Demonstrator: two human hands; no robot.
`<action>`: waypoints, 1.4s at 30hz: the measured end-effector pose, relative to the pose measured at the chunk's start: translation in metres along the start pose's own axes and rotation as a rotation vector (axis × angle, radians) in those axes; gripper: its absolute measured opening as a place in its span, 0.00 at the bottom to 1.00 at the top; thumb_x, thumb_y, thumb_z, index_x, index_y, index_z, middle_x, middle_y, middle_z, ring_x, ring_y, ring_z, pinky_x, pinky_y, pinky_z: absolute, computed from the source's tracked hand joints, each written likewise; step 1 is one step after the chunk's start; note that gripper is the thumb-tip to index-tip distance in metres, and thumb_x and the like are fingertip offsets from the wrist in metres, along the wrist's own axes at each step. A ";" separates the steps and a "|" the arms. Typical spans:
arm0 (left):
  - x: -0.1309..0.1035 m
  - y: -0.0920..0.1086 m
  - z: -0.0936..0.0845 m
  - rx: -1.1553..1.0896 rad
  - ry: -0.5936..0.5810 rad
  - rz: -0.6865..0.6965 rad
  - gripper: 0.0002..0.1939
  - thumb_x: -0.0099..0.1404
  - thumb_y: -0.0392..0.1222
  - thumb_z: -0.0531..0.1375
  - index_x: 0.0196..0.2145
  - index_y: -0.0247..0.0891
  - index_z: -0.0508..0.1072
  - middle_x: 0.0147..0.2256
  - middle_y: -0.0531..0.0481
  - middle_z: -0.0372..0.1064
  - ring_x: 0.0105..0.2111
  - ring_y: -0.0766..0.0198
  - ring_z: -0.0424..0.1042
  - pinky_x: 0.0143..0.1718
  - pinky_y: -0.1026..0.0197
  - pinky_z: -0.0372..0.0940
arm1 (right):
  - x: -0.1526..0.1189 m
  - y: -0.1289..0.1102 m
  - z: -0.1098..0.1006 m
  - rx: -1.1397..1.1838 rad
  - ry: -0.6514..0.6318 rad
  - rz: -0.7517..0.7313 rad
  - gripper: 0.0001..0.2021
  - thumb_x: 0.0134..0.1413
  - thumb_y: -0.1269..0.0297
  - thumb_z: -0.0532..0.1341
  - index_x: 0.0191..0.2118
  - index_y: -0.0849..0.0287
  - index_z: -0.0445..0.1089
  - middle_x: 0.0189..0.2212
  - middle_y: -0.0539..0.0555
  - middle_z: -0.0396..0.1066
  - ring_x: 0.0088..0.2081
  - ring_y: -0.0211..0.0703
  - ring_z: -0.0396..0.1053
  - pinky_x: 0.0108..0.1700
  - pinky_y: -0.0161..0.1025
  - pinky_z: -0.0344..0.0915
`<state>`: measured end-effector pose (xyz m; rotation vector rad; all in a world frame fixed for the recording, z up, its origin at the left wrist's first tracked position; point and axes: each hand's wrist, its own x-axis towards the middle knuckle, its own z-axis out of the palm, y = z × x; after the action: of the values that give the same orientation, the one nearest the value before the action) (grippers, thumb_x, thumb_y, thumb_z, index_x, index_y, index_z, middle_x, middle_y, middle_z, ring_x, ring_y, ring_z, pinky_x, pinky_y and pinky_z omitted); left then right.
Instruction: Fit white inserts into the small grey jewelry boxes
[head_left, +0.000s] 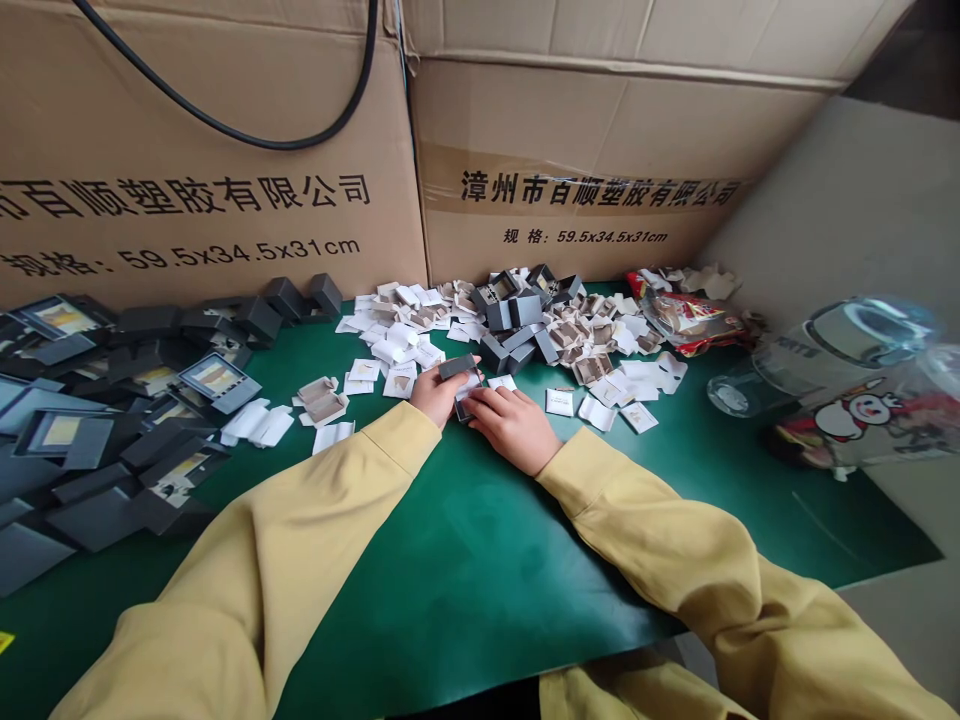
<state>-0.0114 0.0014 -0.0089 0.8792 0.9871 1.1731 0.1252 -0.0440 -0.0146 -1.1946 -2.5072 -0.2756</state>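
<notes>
Near the middle of the green table [450, 560], my left hand [435, 395] holds a small dark grey box [458, 366], its fingers wrapped round it. My right hand [516, 425] is closed on the near right side of the same box, with the fingertips pressed to it. Something white shows in the box between the two hands. Just behind the hands lie white folded papers [397, 345] and a small pile of dark grey boxes [517, 320]. A flat white packet [559, 401] lies right of my right hand.
Many dark grey boxes [67, 435] are heaped at the left. Crumpled small cartons [592, 335] lie behind the hands. A red snack bag [694, 318], a clear plastic cup [787, 370] and a printed clear bag [862, 420] are at the right. Large cardboard cartons [585, 120] stand behind.
</notes>
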 end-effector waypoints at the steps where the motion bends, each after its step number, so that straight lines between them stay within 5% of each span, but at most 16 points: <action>1: -0.001 0.000 0.000 -0.002 0.015 0.003 0.17 0.46 0.39 0.62 0.35 0.31 0.73 0.28 0.46 0.72 0.31 0.62 0.71 0.37 0.58 0.64 | 0.000 0.000 0.000 0.002 -0.002 0.000 0.15 0.60 0.61 0.48 0.49 0.58 0.64 0.44 0.57 0.66 0.39 0.42 0.62 0.37 0.39 0.57; 8: -0.002 0.004 0.003 -0.063 0.070 0.002 0.14 0.44 0.36 0.62 0.32 0.31 0.73 0.25 0.48 0.71 0.28 0.62 0.71 0.33 0.59 0.66 | -0.004 0.002 -0.004 0.186 0.140 -0.014 0.14 0.59 0.62 0.50 0.48 0.57 0.64 0.44 0.57 0.67 0.40 0.42 0.63 0.41 0.38 0.59; 12: -0.001 0.012 -0.001 -0.152 0.033 -0.083 0.15 0.46 0.35 0.60 0.34 0.30 0.71 0.26 0.47 0.71 0.30 0.57 0.73 0.31 0.56 0.68 | -0.009 0.021 -0.007 0.297 0.342 0.259 0.13 0.59 0.64 0.48 0.44 0.61 0.66 0.34 0.56 0.70 0.33 0.37 0.65 0.35 0.34 0.60; 17: -0.002 0.017 -0.008 -0.245 -0.119 -0.140 0.16 0.50 0.37 0.59 0.39 0.33 0.69 0.34 0.44 0.72 0.39 0.54 0.72 0.37 0.53 0.67 | -0.007 0.040 -0.006 0.117 0.154 0.552 0.17 0.57 0.54 0.50 0.30 0.58 0.70 0.24 0.51 0.69 0.25 0.36 0.64 0.26 0.33 0.53; 22: -0.001 0.020 -0.010 -0.296 -0.234 -0.210 0.20 0.54 0.47 0.56 0.44 0.36 0.67 0.42 0.42 0.70 0.42 0.52 0.71 0.38 0.51 0.67 | -0.003 0.034 -0.001 -0.019 0.023 0.517 0.19 0.50 0.46 0.54 0.33 0.57 0.69 0.28 0.54 0.69 0.32 0.43 0.65 0.25 0.35 0.50; 29: 0.000 0.020 -0.011 -0.316 -0.304 -0.250 0.26 0.58 0.55 0.49 0.48 0.35 0.65 0.43 0.38 0.70 0.40 0.48 0.71 0.36 0.46 0.66 | 0.001 0.032 0.006 0.036 0.008 0.443 0.14 0.49 0.56 0.58 0.36 0.63 0.65 0.33 0.58 0.65 0.35 0.46 0.61 0.35 0.39 0.58; 33: 0.000 0.014 -0.010 -0.306 -0.278 -0.202 0.25 0.59 0.53 0.49 0.48 0.35 0.65 0.43 0.39 0.70 0.39 0.49 0.72 0.34 0.48 0.66 | 0.002 0.031 0.007 0.246 0.062 0.496 0.12 0.44 0.59 0.59 0.34 0.61 0.62 0.29 0.54 0.65 0.31 0.43 0.62 0.32 0.36 0.58; 37: -0.001 0.012 -0.007 -0.233 -0.232 -0.170 0.26 0.57 0.56 0.51 0.46 0.33 0.67 0.40 0.37 0.71 0.38 0.49 0.72 0.33 0.51 0.67 | 0.003 0.028 0.004 0.456 0.173 0.514 0.07 0.51 0.62 0.54 0.35 0.59 0.62 0.22 0.47 0.62 0.23 0.35 0.59 0.27 0.32 0.57; 42: -0.002 0.014 -0.008 -0.170 -0.300 -0.218 0.25 0.56 0.55 0.54 0.46 0.35 0.67 0.40 0.38 0.71 0.37 0.49 0.72 0.30 0.52 0.66 | 0.003 0.027 -0.005 0.540 0.440 0.521 0.13 0.59 0.60 0.46 0.38 0.59 0.64 0.30 0.53 0.66 0.28 0.37 0.64 0.31 0.35 0.62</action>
<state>-0.0233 0.0023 0.0016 0.7645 0.7078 0.8942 0.1451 -0.0265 -0.0080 -1.3140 -1.6674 0.2376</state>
